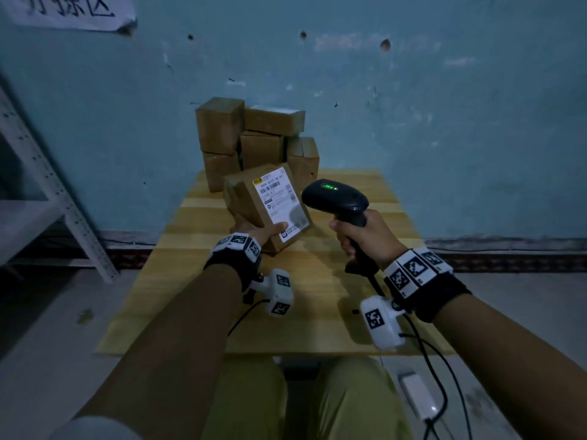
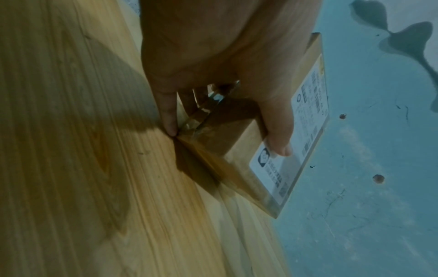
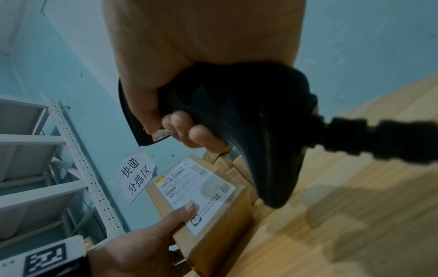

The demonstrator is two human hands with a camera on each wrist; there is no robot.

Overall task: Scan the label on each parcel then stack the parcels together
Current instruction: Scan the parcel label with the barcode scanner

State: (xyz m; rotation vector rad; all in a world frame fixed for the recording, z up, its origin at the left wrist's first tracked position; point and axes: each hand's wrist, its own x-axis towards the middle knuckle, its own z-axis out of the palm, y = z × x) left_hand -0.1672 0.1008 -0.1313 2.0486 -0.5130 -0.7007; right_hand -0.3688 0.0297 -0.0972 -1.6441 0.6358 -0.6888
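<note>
Parcel label [image 3: 194, 195] reads "D033"; wall sign [image 3: 137, 177] reads "快递分拣区".

The small print on the label [image 1: 280, 204] is too blurry to read. The left hand [image 1: 260, 231] hides the parcel's [image 1: 251, 198] bottom corner.

You held one brown cardboard parcel [image 1: 254, 204] tilted, its lower edge on the table, its white shipping label [image 1: 279, 204] turned up toward the black handheld scanner [image 1: 336, 198], which showed a green light on top. Behind it, the other brown parcels [image 1: 254, 138] stood stacked against the wall.
</note>
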